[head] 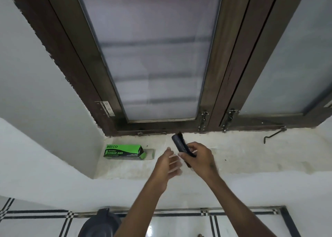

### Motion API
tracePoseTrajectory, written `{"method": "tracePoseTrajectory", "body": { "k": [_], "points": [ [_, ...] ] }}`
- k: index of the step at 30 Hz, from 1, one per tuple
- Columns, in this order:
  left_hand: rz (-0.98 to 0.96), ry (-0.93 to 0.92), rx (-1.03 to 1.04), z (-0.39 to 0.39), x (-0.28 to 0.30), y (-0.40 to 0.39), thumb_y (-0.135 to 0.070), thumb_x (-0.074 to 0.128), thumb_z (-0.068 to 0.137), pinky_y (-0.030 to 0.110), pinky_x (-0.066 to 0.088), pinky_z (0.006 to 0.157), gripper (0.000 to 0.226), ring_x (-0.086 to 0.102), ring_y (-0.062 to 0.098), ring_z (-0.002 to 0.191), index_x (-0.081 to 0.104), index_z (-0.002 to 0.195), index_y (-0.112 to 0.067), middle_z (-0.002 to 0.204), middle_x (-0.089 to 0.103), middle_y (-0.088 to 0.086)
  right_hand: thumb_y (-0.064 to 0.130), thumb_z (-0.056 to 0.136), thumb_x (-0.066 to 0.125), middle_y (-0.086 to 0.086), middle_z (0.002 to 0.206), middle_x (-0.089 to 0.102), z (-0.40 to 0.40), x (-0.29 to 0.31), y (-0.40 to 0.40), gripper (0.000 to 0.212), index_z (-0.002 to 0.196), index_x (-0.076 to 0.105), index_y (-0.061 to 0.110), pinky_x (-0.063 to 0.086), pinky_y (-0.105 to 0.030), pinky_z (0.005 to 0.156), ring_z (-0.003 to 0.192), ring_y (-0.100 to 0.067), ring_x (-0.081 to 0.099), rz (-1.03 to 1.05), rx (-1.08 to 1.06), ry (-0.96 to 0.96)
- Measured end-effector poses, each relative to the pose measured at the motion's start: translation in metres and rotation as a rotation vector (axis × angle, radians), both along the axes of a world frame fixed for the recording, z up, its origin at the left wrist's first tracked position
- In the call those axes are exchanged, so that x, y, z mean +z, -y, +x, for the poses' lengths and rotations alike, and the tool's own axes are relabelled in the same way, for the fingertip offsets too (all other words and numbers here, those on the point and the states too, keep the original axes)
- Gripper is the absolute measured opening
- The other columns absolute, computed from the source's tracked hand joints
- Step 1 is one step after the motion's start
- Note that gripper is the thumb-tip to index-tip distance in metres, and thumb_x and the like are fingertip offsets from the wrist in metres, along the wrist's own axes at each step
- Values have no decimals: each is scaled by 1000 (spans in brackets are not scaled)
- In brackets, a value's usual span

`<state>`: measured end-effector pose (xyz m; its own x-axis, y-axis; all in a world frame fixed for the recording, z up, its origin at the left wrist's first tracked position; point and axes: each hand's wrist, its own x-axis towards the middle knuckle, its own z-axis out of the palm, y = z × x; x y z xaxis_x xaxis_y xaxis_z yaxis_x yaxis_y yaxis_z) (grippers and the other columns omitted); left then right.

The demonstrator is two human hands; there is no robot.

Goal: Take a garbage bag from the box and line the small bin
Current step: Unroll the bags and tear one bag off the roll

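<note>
A green garbage bag box point(124, 152) lies on the white window sill point(251, 156) at the left, its right end flap open. My right hand point(199, 157) grips a black roll of garbage bags point(179, 143) that sticks up and to the left above the sill. My left hand point(167, 163) hovers just left of the roll, fingers apart, holding nothing. On the floor at the bottom left stands the small dark bin point(100, 224), only partly in view.
A brown-framed window with frosted glass point(152, 66) rises behind the sill, with bolts and a stay hook point(273, 134) at its base. White walls flank the sill. Below is a white tiled floor with black lines point(179, 226).
</note>
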<state>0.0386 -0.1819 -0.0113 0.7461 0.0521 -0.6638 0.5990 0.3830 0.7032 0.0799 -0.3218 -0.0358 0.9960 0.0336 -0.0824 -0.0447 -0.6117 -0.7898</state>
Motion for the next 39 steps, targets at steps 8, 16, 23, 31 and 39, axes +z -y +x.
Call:
{"method": "tracePoseTrajectory", "body": {
  "k": [8, 16, 23, 31, 39],
  "points": [
    [-294, -85, -36, 22, -2, 36, -55, 47, 97, 39, 57, 78, 49, 65, 31, 112, 59, 127, -19, 122, 69, 13, 25, 88, 72, 10, 62, 65, 3, 7, 45, 20, 71, 65, 19, 44, -22, 58, 60, -5, 59, 188, -136, 5],
    [-118, -89, -78, 44, -14, 45, -23, 70, 91, 41, 57, 88, 37, 69, 32, 104, 66, 122, -4, 114, 73, 16, 22, 90, 72, -11, 70, 62, 25, 2, 150, 26, 78, 66, 0, 43, -37, 68, 69, -21, 54, 432, -455, 28],
    [2, -76, -140, 56, -20, 52, -24, 69, 92, 30, 54, 60, 32, 69, 22, 76, 65, 117, -5, 86, 74, 8, 24, 87, 75, -9, 73, 63, 50, -4, 251, 21, 74, 66, 9, 45, -37, 71, 75, -25, 59, 205, -693, 50],
    [-24, -14, -154, 57, -23, 76, -26, 62, 96, 34, 56, 76, 29, 71, 25, 101, 64, 122, -13, 110, 76, 6, 21, 85, 69, -17, 132, 54, 45, 22, 243, 51, 133, 51, 17, 42, -49, 97, 119, -39, 50, -379, -779, 292],
    [-94, -38, -268, 50, -11, 93, -30, 55, 97, 35, 55, 78, 28, 69, 27, 103, 65, 120, -18, 110, 75, 9, 51, 94, 59, 5, 129, 64, 50, 7, 120, 45, 133, 57, 31, 44, -30, 100, 120, -10, 56, -151, 314, 150]
  ]
}}
